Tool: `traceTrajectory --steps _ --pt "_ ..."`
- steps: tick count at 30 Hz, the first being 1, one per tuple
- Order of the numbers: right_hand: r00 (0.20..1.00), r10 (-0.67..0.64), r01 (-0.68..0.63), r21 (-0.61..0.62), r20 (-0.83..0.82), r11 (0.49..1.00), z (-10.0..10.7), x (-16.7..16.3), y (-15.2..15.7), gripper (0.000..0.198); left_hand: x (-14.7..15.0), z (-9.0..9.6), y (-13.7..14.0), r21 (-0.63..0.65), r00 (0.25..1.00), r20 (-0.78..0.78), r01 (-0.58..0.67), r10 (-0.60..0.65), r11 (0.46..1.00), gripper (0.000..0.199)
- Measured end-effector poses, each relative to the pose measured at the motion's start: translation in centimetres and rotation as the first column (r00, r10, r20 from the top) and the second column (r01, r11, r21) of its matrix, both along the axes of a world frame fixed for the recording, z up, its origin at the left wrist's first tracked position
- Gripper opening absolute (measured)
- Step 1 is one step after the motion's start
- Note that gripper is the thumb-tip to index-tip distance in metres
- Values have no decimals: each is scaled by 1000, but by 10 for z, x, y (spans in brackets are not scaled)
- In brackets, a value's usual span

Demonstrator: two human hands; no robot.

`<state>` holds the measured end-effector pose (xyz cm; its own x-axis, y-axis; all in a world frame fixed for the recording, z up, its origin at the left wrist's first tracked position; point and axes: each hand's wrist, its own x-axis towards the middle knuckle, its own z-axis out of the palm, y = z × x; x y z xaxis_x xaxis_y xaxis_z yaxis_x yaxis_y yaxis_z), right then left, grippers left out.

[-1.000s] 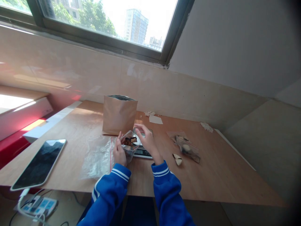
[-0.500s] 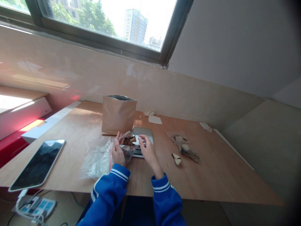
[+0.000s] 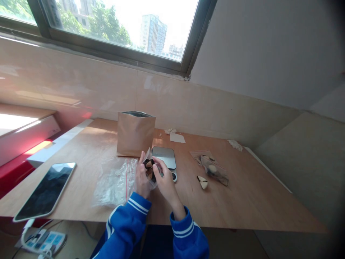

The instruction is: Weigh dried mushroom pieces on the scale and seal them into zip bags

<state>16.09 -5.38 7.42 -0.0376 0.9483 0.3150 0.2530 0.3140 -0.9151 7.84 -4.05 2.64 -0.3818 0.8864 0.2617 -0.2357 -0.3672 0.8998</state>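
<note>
My left hand (image 3: 141,178) is closed around a small clear plastic bag (image 3: 148,154), held up just in front of the scale. Dark brown dried pieces (image 3: 149,164) show at its mouth; their exact kind is unclear. The fingers of my right hand (image 3: 166,182) pinch at the bag's opening, against one of these pieces. Behind my right hand lies a kitchen scale (image 3: 165,154) with a bare metal plate, its display partly covered. A large clear zip bag (image 3: 114,183) lies flat beside my left hand.
An open brown kraft pouch (image 3: 136,136) stands behind the scale. To the right are filled clear bags (image 3: 214,171) and a pale curved piece (image 3: 202,182). A tablet (image 3: 45,190) lies at left, with a power strip (image 3: 48,240) below. White paper (image 3: 177,138) lies at the back.
Both hands have drawn closer together around the small bag, which has tilted more upright. The white thing seen by my right fingertips no longer shows, and the scale plate is more exposed.
</note>
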Motion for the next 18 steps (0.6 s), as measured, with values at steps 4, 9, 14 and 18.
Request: traceTrajectory --steps 4,9,14,18 --pt "998 -12 7 64 69 998 15 -4 -10 35 7 6 -9 -59 995 -76 -65 60 996 54" --pt "996 -5 -5 113 92 994 20 3 -11 32 7 17 -12 -123 992 43 -111 117 986 54" --pt "999 43 -42 68 -5 997 21 14 -18 33 -1 42 -12 -168 914 336 -181 229 969 53" --pt "981 185 -185 4 -65 983 7 16 -30 83 -5 63 -19 -210 857 471 -121 209 970 55"
